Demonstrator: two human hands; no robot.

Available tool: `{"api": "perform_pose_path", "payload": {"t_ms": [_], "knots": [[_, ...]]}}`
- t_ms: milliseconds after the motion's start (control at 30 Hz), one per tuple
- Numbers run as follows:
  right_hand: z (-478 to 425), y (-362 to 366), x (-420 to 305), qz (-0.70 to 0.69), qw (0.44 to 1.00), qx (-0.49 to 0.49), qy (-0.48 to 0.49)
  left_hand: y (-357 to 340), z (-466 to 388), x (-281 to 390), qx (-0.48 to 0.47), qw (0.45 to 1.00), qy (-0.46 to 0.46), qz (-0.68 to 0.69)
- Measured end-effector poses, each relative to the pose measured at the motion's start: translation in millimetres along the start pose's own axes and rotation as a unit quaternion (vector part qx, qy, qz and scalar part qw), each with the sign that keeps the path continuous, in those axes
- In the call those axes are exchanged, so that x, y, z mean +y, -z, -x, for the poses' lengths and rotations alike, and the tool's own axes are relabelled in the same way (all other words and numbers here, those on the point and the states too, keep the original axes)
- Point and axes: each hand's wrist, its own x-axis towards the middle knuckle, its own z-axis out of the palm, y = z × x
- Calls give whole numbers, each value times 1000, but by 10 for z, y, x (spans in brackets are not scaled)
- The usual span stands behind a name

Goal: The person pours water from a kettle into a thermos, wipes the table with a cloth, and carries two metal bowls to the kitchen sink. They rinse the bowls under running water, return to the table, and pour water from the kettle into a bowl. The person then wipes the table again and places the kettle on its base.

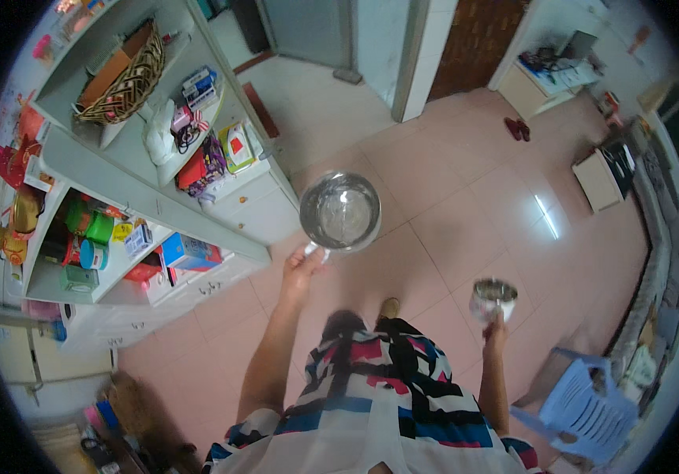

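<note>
My left hand (303, 265) grips the white handle of a round metal-lined bowl (340, 211), held out over the floor ahead of me. Its shiny inside faces up; whether clear liquid lies in it, I cannot tell. Farther to the right, my right hand (496, 329) is closed around the handle of a smaller metal-lined cup (493, 299) with a pale outer wall. The cup stands roughly upright, and most of its inside is out of sight. Both vessels are apart from each other and from the furniture.
White shelving (215, 222) with jars, boxes and a woven basket (129, 80) rises on the left. A blue plastic chair (588, 406) stands at lower right. Beyond the pink tiled floor (458, 219) are a doorway, a brown door (473, 47) and dark red slippers (517, 129).
</note>
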Motion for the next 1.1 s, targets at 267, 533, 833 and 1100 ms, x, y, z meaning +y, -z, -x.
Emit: {"api": "perform_pose_path", "payload": {"t_ms": [267, 533, 833, 1100], "knots": [[-1646, -3325, -1714, 51, 956, -274, 91, -226, -1829, 794, 84, 995, 4, 59], [-2371, -5473, -2471, -33, 947, -319, -4, -77, -4182, 1551, 71, 994, -35, 80], [-3756, -7160, -3312, 35, 946, -322, 4, 118, -6650, 2504, 178, 979, -57, 80], [-4906, -10050, -4085, 104, 902, -418, 10, 978, -8251, 3025, 282, 956, -54, 67]]}}
